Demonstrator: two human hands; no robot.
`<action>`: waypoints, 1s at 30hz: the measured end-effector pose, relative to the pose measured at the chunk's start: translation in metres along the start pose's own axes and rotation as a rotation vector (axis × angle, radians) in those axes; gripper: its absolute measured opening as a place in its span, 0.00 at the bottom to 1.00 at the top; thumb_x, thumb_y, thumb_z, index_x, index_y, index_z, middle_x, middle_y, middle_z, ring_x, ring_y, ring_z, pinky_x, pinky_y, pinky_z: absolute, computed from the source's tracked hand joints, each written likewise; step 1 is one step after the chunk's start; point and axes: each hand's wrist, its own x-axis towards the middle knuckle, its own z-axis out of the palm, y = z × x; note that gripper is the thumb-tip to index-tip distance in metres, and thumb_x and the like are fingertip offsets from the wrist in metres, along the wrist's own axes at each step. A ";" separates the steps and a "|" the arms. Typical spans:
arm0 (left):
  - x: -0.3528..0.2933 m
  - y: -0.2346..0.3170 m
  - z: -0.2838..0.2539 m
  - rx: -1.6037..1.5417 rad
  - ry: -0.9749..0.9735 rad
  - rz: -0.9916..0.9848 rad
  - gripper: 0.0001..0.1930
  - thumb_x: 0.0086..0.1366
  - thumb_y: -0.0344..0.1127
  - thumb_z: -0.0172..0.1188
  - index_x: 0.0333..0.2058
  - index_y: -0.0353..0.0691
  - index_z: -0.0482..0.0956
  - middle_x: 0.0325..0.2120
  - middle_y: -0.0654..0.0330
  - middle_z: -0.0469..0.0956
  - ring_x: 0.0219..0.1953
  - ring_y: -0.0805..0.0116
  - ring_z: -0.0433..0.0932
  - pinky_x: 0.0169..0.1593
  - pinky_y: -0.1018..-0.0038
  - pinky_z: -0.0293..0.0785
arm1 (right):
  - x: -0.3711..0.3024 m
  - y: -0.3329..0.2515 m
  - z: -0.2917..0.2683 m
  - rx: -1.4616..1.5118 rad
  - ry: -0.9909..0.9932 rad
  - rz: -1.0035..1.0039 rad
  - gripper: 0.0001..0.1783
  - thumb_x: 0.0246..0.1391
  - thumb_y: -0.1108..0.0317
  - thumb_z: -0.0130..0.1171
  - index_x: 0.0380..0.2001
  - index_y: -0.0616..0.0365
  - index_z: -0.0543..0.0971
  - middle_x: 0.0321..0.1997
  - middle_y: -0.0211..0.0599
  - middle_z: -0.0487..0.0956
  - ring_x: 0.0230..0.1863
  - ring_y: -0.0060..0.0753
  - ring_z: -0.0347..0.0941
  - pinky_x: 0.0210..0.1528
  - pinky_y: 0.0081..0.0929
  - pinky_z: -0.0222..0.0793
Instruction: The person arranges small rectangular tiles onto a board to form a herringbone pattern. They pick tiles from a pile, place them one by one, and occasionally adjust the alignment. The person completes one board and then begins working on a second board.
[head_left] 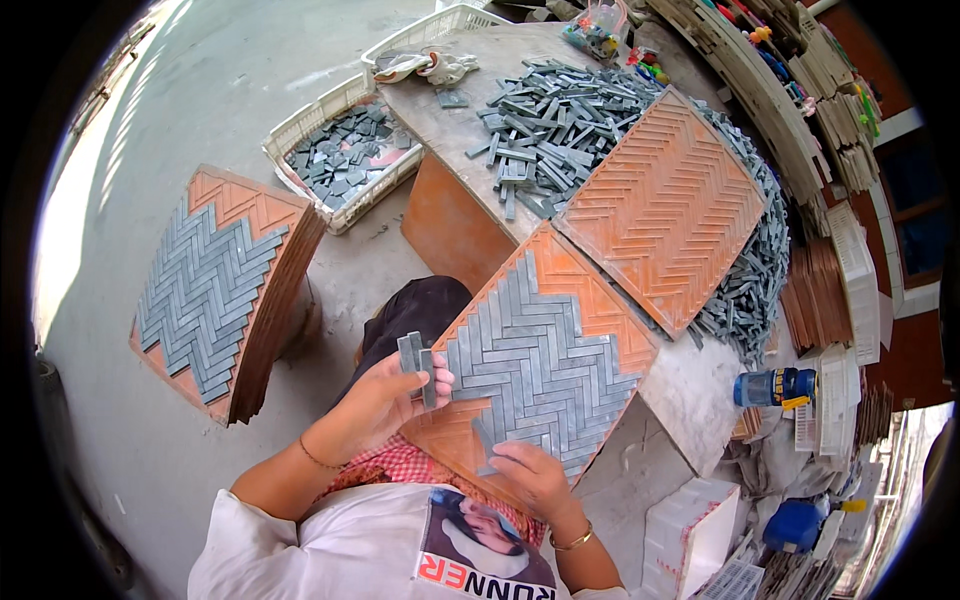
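Observation:
A few short grey stone strips [411,350] are clasped upright in my left hand [385,408], close to the left edge of the orange tray [590,285] in front of me. Slotted in a herringbone pattern, the tray is mostly filled with grey strips [535,350]; bare orange slots show at its top and lower left corners. Over the tray's lower edge, my right hand [538,482] has its fingertips at one strip [483,440] beside the filled rows. Its thumb and fingers are pinched around that strip's near end, partly hiding it.
An unfilled orange tray [665,210] lies beyond, against a large heap of loose strips [560,120] on the table. At left stands a stack of trays [280,310], its top one mostly filled. A white crate [345,215] holds stone pieces. A blue bottle [765,388] lies at right.

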 end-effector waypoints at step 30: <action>0.000 -0.002 -0.001 -0.031 0.007 -0.020 0.15 0.63 0.26 0.54 0.49 0.33 0.68 0.40 0.55 0.75 0.44 0.65 0.76 0.52 0.68 0.73 | 0.032 0.020 0.020 0.012 -0.222 0.157 0.20 0.40 0.72 0.66 0.40 0.61 0.76 0.46 0.42 0.70 0.46 0.45 0.68 0.48 0.36 0.67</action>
